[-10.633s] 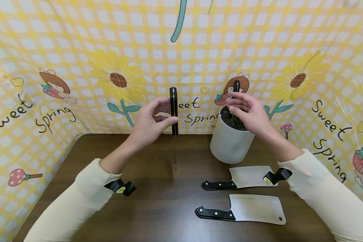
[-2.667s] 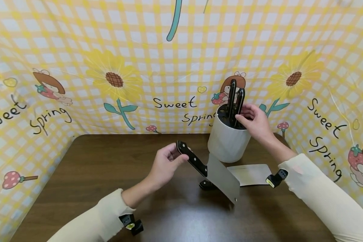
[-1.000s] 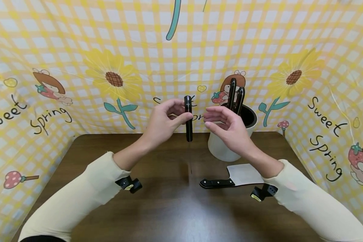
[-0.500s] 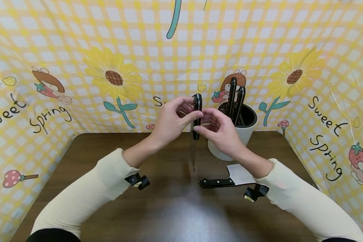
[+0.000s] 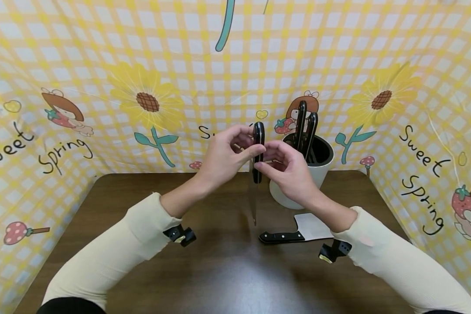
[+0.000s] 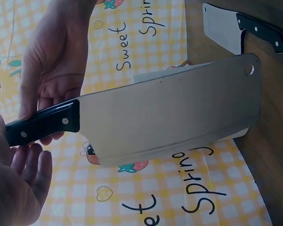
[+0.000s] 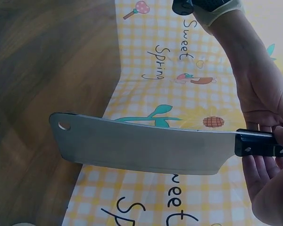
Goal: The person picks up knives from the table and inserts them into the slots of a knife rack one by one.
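A broad-bladed cleaver (image 5: 258, 129) hangs upright above the table, handle up and blade down, seen nearly edge-on from the head. My left hand (image 5: 220, 158) pinches the upper part of its black riveted handle between thumb and fingers. Lower on the same handle, my right hand (image 5: 291, 172) pinches it too. Both wrist views show the wide steel blade (image 6: 174, 113) with a round hole in its far corner. Another cleaver (image 5: 281, 237) lies flat on the table, its blade partly hidden by my right forearm.
Behind my right hand stands a white cylindrical knife holder (image 5: 319, 173) with a black inside. Two black knife handles (image 5: 300, 124) stick up from it. The brown wooden table (image 5: 172, 270) backs onto a yellow checked cloth (image 5: 204, 78).
One cleaver went into the holder. My left hand lifted another from the table and turned it upright. My right hand left the holder and took hold of the same handle; both shifted slightly right.
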Action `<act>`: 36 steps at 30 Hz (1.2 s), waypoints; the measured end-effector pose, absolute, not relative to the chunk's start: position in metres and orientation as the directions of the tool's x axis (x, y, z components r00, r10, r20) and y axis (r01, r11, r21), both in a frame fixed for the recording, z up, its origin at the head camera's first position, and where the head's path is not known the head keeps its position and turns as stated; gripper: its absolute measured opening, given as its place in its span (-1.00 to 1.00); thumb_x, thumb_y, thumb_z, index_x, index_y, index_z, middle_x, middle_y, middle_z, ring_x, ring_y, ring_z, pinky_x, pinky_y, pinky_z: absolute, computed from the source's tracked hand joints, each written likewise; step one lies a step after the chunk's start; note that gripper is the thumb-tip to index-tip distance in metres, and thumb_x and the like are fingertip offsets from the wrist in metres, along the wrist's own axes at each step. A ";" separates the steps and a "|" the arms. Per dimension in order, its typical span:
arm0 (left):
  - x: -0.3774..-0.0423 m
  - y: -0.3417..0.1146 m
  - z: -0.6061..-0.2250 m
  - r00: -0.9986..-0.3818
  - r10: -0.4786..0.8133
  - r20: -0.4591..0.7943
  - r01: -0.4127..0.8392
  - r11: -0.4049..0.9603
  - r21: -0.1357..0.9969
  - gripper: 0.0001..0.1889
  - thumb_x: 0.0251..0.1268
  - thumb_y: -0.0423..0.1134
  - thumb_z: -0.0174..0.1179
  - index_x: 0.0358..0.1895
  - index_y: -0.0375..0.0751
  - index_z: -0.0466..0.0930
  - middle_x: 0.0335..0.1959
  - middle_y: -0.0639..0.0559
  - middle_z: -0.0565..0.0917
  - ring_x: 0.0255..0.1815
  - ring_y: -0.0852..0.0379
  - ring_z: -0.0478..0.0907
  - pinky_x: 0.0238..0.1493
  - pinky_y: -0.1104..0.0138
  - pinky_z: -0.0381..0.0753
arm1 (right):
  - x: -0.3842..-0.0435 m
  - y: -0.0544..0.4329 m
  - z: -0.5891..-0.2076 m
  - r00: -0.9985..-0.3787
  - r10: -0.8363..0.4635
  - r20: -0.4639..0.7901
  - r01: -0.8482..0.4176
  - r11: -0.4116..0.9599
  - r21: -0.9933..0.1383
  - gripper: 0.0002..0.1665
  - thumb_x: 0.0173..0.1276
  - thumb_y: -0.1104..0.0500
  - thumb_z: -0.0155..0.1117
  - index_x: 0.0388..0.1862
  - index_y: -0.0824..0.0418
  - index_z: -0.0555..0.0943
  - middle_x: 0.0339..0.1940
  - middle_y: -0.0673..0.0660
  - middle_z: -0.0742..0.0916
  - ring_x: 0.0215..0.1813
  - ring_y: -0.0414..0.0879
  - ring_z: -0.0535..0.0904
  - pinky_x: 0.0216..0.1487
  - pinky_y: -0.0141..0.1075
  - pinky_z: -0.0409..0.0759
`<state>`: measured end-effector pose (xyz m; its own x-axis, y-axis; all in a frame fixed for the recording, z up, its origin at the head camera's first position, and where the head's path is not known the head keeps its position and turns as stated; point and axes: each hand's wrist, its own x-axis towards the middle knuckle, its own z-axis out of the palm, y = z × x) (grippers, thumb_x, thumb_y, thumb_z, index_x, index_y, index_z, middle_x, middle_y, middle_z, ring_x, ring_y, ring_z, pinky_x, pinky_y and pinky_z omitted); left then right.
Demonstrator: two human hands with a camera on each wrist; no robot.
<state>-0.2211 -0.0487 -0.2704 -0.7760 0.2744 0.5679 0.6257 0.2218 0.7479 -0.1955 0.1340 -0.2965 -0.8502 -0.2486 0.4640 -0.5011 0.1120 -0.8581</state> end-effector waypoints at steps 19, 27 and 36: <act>-0.226 -0.069 -0.299 -0.842 0.349 0.411 0.514 0.292 0.806 -0.71 0.62 -0.08 0.07 0.05 -0.21 0.63 -0.26 -0.04 0.68 -0.30 0.09 0.64 -0.22 0.22 0.67 | -0.187 0.168 -0.286 -0.886 -0.189 0.423 -0.457 0.202 -0.866 -0.65 0.37 0.44 0.32 0.11 0.46 0.51 -0.14 0.12 0.72 -0.05 -0.17 0.65 0.04 -0.38 0.61; -0.225 -0.074 -0.333 -0.860 0.419 0.292 0.453 0.361 0.815 -0.70 0.59 -0.12 0.12 0.16 -0.23 0.58 -0.04 -0.03 0.69 -0.05 0.11 0.63 0.04 0.23 0.65 | -0.180 0.187 -0.280 -0.892 -0.145 0.427 -0.449 0.204 -0.870 -0.69 0.38 0.43 0.31 0.08 0.35 0.53 -0.17 -0.05 0.72 -0.06 -0.17 0.64 0.02 -0.42 0.59; -0.215 -0.063 -0.389 -0.852 0.479 0.212 0.427 0.401 0.810 -0.70 0.50 -0.16 0.22 0.15 -0.23 0.58 -0.06 0.02 0.68 -0.08 0.13 0.61 -0.07 0.32 0.65 | -0.174 0.207 -0.272 -0.890 -0.096 0.446 -0.456 0.193 -0.869 -0.71 0.39 0.41 0.30 0.03 0.19 0.58 -0.21 -0.03 0.71 -0.11 -0.19 0.63 -0.02 -0.46 0.59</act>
<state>-0.2150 -0.0631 -0.3894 -0.8520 0.4786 0.2123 0.4271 0.4010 0.8104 -0.1740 0.2065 -0.2724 -0.8901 -0.0961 0.4455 -0.4558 0.1928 -0.8690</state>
